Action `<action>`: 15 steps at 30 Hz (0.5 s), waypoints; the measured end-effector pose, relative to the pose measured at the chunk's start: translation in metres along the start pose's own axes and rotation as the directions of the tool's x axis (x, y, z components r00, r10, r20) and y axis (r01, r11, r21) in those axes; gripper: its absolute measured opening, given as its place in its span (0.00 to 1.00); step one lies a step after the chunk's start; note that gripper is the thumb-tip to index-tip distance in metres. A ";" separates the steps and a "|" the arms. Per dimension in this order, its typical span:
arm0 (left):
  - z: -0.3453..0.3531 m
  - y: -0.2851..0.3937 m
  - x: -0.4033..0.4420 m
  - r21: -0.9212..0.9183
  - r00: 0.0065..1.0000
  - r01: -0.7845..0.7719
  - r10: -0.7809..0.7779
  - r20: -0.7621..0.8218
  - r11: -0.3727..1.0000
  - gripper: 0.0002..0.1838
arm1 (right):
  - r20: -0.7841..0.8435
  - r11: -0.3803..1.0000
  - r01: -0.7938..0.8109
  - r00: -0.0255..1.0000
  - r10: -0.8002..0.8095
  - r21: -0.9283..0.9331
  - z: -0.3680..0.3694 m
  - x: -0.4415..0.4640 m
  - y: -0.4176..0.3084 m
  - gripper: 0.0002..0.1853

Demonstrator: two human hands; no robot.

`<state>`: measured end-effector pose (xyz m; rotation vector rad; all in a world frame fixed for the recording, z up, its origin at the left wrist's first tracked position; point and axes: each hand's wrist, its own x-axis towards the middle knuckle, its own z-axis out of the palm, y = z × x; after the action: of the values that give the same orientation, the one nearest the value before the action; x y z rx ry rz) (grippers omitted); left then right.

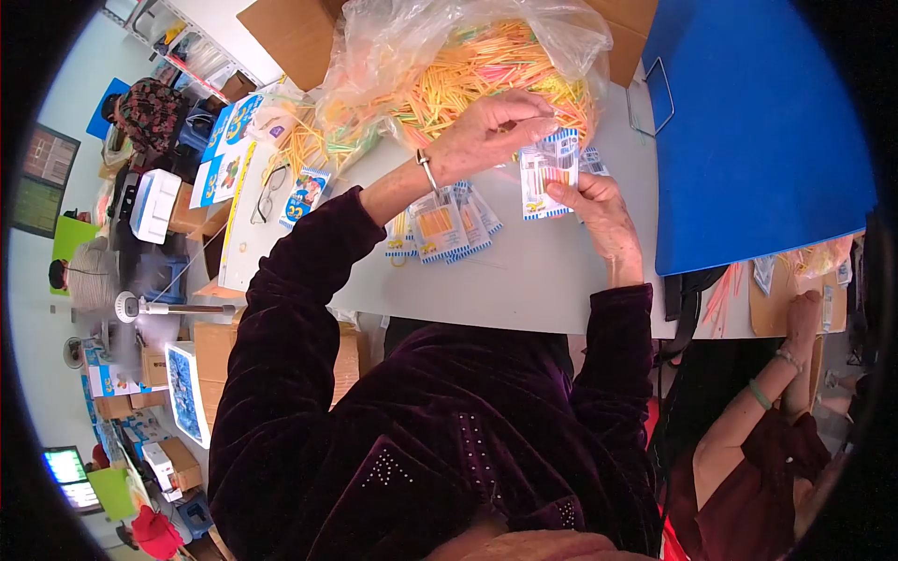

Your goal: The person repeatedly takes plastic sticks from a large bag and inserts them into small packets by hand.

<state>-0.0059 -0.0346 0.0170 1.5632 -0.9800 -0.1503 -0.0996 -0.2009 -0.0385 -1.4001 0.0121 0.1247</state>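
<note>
My right hand (601, 210) grips a small clear packet (548, 178) with a blue-and-white striped edge, thumb across its front. Orange and pink sticks show through the plastic. Just above, my left hand (500, 123) reaches across to the packet's upper end. Its fingers are drawn together there, and I cannot make out what is between them. Beyond both hands lies a big clear plastic bag (369, 70) full of thin orange, yellow and pink sticks (482, 75). Several filled packets (440, 229) lie overlapped on the table, below my left wrist.
A blue panel (758, 131) borders the grey-white table (468, 294) on the right. Eyeglasses (268, 194) and a blue packet (305, 196) lie at the left. Cardboard flaps (290, 37) surround the bag. Another person's arm (748, 411) works at lower right.
</note>
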 end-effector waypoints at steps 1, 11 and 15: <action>-0.001 -0.003 -0.001 -0.001 1.000 0.002 -0.002 0.000 1.000 0.06 | 0.008 1.000 -0.005 1.000 0.005 0.009 0.000 0.000 0.001 0.11; -0.046 0.010 -0.029 0.184 0.957 0.210 -0.241 0.161 0.960 0.12 | -0.171 0.964 0.122 0.971 -0.165 -0.235 -0.030 -0.002 0.009 0.14; -0.084 0.001 -0.062 0.403 0.906 0.225 -0.343 0.250 0.887 0.10 | -0.269 0.312 -0.096 0.770 -0.579 -0.945 -0.050 -0.003 0.028 0.15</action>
<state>0.0041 0.0693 0.0137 2.0756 -1.0578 -0.4605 -0.1022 -0.2458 -0.0746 -2.5822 0.2679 -0.7431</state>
